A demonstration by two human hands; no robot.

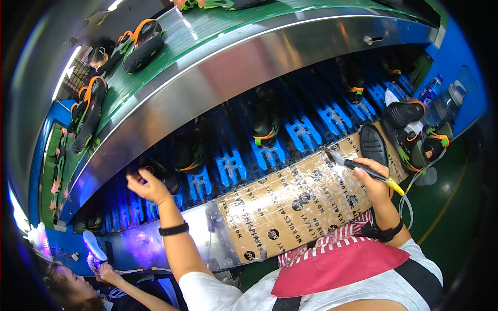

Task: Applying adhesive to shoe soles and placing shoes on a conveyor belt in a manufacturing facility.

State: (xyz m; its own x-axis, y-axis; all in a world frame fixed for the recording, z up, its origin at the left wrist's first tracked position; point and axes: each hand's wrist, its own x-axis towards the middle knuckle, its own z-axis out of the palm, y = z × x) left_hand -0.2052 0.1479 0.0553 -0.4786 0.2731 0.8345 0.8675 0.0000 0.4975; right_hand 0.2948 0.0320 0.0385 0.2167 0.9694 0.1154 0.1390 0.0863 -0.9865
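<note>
The glue brush (358, 166) sits in my right hand (372, 182) at about four o'clock in the head view. My fingers are wrapped around its dark handle, the yellow end pokes out behind my palm, and the bristle tip points toward ten o'clock over the taped cardboard sheet (290, 207) on the bench. My left hand (147, 185) is out at nine o'clock, fingers pinched narrow at a dark shoe (155, 173) on the blue rack conveyor (311, 129); whether I actually grip it or only touch it I cannot tell. I judge this as the picking-up step: brush ready, next shoe being fetched. The next move calls for a firm hold on that shoe and bringing it back over the cardboard, within reach of the bristles.

My left forearm stretches up and away from my body, with a black wristband (174, 228) on it. My right forearm is bent close, wrist cocked, also with a dark band. A black sole (373, 144) lies just beyond the brush at two o'clock, beside orange-trimmed shoes (415, 140). Above, the green belt (207, 36) carries more shoes. At seven o'clock another person's hand (106, 270) holds a white sole (94, 246).
</note>
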